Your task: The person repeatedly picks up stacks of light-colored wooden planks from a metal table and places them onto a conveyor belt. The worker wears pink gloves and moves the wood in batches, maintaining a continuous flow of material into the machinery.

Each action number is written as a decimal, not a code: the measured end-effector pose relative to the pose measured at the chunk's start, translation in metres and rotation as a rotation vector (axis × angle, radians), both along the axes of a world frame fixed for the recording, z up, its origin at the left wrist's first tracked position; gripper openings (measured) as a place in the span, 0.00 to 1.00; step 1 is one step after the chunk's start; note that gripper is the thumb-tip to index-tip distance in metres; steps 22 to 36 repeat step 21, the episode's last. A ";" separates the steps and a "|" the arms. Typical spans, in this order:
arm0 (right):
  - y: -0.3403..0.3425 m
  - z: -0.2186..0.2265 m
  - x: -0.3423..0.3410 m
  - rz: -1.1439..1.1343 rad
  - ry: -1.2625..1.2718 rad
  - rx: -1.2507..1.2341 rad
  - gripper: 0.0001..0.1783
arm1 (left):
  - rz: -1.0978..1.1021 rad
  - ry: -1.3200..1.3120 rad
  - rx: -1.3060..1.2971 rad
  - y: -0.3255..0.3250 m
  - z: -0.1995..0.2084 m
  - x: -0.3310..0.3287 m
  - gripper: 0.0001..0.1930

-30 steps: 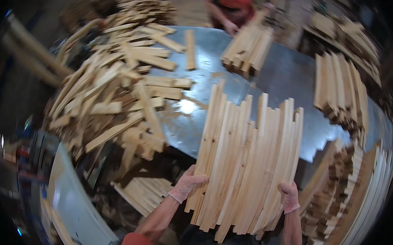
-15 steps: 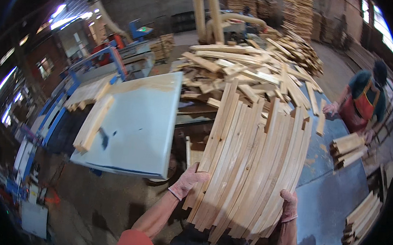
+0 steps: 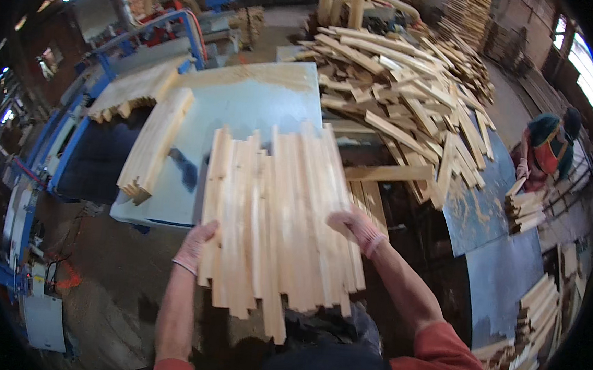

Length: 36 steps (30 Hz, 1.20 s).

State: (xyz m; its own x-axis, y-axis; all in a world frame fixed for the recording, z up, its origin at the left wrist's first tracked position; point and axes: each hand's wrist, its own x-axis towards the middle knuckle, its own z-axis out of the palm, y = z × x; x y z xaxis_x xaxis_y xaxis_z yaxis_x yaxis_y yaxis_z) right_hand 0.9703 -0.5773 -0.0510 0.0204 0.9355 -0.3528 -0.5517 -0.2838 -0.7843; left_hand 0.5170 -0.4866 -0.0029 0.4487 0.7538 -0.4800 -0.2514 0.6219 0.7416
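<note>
A wide row of pale wooden strips (image 3: 277,218), laid side by side with uneven ends, is squeezed between my two gloved hands. My left hand (image 3: 197,245) grips the row's left edge, and my right hand (image 3: 355,228) presses on its right edge. The far part of the row lies over the near right part of a light blue table (image 3: 247,102); whether it touches the surface I cannot tell. One strip sticks out toward me past the others. On the table's left side lies a narrow bundle of wooden strips (image 3: 155,144).
A large heap of loose strips (image 3: 400,82) covers the far part of a blue-grey bench (image 3: 503,275). At right, a co-worker (image 3: 546,154) in a red apron handles wood by a small stack (image 3: 527,211). A blue-framed machine (image 3: 149,37) borders the table at left.
The wooden strips and both my hands have swung left, from beside the heap to over the light blue table. My view has turned too. The co-worker now bends over the small stack.
</note>
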 end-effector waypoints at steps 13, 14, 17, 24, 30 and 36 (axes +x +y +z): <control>0.140 0.024 -0.098 -0.120 0.000 -0.111 0.25 | -0.126 0.582 0.366 0.150 0.015 -0.070 0.40; 0.153 0.025 -0.100 -0.117 0.006 -0.091 0.25 | -0.156 0.627 0.377 0.166 0.015 -0.069 0.40; 0.198 0.011 -0.105 -0.165 0.052 -0.109 0.19 | -0.205 0.820 0.471 0.214 0.007 -0.072 0.38; 0.260 0.003 -0.117 -0.158 0.001 -0.049 0.20 | -0.148 0.681 0.478 0.275 0.009 -0.078 0.40; 0.260 0.003 -0.117 -0.158 0.001 -0.049 0.20 | -0.148 0.681 0.478 0.275 0.009 -0.078 0.40; 0.260 0.003 -0.117 -0.158 0.001 -0.049 0.20 | -0.148 0.681 0.478 0.275 0.009 -0.078 0.40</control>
